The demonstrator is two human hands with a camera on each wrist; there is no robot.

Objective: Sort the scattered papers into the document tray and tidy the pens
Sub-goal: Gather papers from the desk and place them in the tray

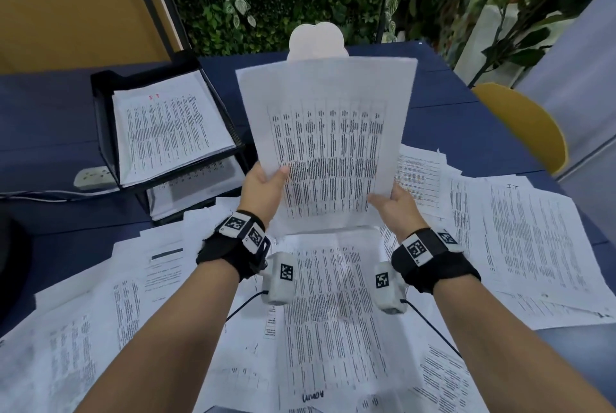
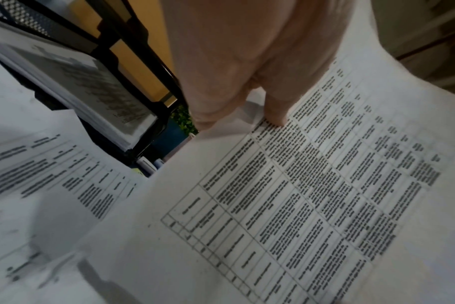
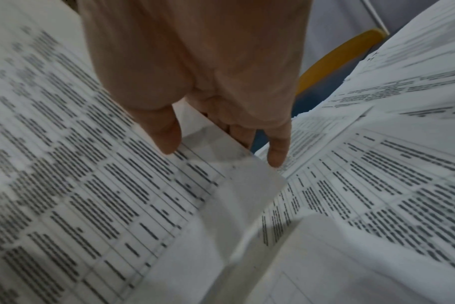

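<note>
Both hands hold up one printed sheet with a table [image 1: 328, 142] above the desk. My left hand [image 1: 266, 184] pinches its left edge, thumb on the printed face [image 2: 275, 115]. My right hand [image 1: 395, 204] pinches its lower right corner, thumb on top and fingers behind [image 3: 169, 142]. The black stacked document tray [image 1: 103, 119] stands at the left with papers in its upper and lower levels [image 2: 91, 86]. Many scattered papers [image 1: 333, 312] cover the near desk. Two pen tips [image 2: 148, 164] show by the tray's foot in the left wrist view.
A white power strip [image 1: 91, 177] with its cable lies left of the tray. A yellow chair [image 1: 530, 126] stands at the right edge of the blue desk [image 1: 50, 132]. A white cloud-shaped stand [image 1: 316, 41] and a plant wall are at the back.
</note>
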